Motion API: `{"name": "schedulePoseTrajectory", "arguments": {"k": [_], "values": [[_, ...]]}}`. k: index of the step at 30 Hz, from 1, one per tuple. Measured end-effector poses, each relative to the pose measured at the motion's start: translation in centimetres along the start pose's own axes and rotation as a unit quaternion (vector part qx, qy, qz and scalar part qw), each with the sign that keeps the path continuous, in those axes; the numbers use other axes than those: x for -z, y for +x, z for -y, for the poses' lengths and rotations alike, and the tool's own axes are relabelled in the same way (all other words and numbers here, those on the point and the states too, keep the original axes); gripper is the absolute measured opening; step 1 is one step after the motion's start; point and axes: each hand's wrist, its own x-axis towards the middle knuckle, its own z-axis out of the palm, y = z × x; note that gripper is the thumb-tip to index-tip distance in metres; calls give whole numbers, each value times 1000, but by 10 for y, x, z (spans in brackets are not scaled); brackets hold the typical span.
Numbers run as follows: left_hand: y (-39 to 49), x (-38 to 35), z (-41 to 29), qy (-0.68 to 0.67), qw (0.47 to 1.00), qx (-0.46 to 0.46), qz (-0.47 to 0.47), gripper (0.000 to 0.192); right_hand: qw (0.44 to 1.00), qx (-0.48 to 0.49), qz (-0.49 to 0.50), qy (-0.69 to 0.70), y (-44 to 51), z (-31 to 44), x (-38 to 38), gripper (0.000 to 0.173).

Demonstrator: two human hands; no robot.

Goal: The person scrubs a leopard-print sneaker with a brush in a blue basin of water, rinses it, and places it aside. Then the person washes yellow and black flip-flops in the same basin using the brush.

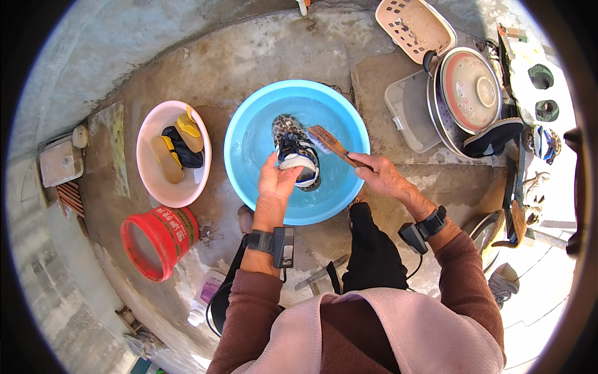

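A round blue plastic basin (236, 187) holding water stands on the ground before me. My left hand (275, 180) grips the heel collar of a leopard-patterned sneaker (288, 128) with black laces, over the water; its toe points away from me. My right hand (380, 174) is closed around the handle of a wooden scrub brush (329, 141). The pale bristles are beside the shoe's right side; whether they touch it I cannot tell. Each wrist wears a black strapped device.
At left are a pink basin (145, 173) with yellow and black footwear, a tilted red bucket (180, 229) and a plastic bottle (205, 297). At right stand a beige basket (418, 28), a clear plastic box (409, 112), a patterned lid (467, 89) and a black shoe (495, 138).
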Motion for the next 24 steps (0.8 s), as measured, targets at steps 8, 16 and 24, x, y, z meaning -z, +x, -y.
{"name": "schedulePoseTrajectory", "arguments": {"k": [8,16,24], "values": [[3,-35,0,87,994,28,61,68,984,48,131,-115,-28,31,14,33],[13,-21,-3,218,971,-87,38,57,984,32,23,-175,47,2,-29,23],[26,43,15,316,946,-56,-38,54,979,-22,45,-197,36,-1,-21,25]]}}
